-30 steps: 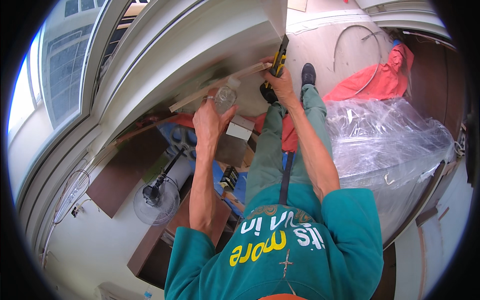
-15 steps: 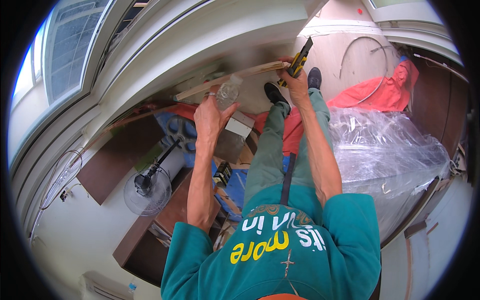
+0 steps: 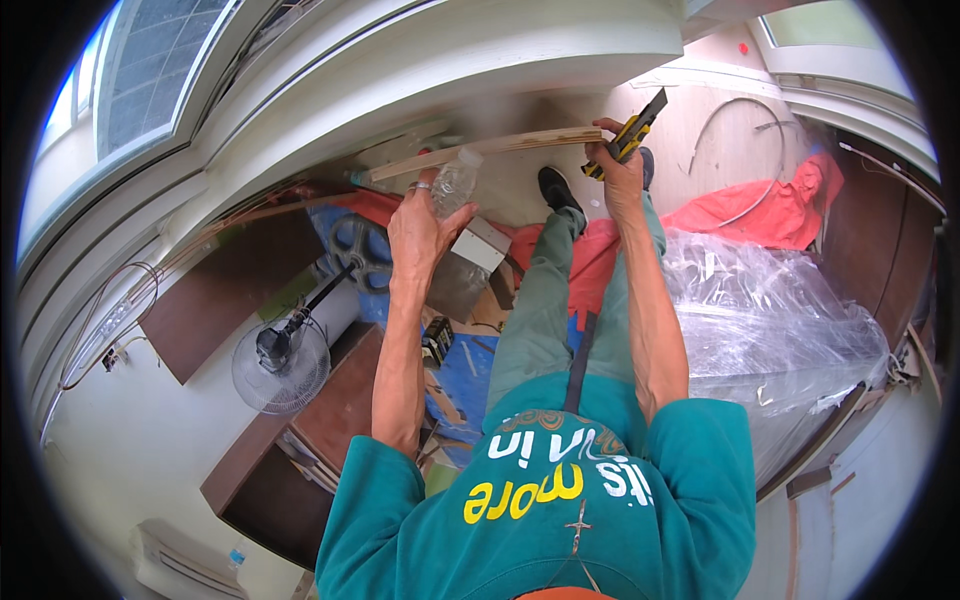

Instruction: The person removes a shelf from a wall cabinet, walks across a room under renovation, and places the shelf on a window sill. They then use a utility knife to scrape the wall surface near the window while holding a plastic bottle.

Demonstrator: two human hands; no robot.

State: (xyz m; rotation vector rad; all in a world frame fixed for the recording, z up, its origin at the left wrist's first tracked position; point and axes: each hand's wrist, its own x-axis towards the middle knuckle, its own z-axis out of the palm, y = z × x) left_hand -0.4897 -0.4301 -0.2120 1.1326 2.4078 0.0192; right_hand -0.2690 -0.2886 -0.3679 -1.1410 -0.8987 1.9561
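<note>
A clear plastic bottle point(image 3: 457, 182) is gripped in my left hand point(image 3: 412, 238), its neck end angled up toward the strip. My right hand point(image 3: 622, 182) is closed around a yellow and black utility knife point(image 3: 634, 132), whose dark blade points up and to the right. Those same right fingers also pinch the right end of a thin wooden strip point(image 3: 500, 144). The strip stretches leftward just beyond the bottle, below a pale ledge. Whether the bottle touches the strip, I cannot tell.
Plastic-wrapped furniture point(image 3: 765, 320) stands to my right, near a red sheet point(image 3: 765, 205) and a curved cable point(image 3: 700, 130). On the left are an electric fan point(image 3: 282, 368), a brown cabinet point(image 3: 265, 500) and a white box point(image 3: 482, 243). A pale ledge point(image 3: 520, 50) spans the front.
My right hand has shifted right and slightly nearer with the knife and the strip's end. My left hand keeps its hold on the bottle in nearly the same place.
</note>
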